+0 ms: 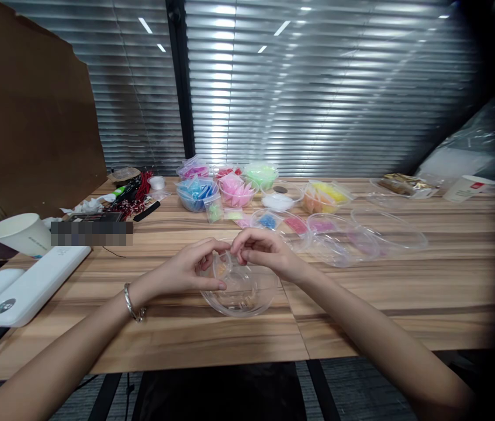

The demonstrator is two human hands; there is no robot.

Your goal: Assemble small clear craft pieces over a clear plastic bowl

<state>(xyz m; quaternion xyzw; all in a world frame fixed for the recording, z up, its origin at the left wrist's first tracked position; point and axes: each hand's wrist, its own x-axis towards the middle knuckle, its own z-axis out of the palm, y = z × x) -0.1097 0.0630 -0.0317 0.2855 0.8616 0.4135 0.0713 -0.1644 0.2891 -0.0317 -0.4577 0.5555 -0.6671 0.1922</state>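
1. Left hand (201, 266), frame centre: half-curled, thumb apart, at small clear plastic bag of orange bits (221, 268); firm grip unclear.
2. Right hand (265, 252): fingertips bunched near bag's top; hold hidden.
3. Round clear plastic bowl (269, 295): beneath both hands, bag over its upper-left part.
4. Left edge: white paper cup (19, 234).
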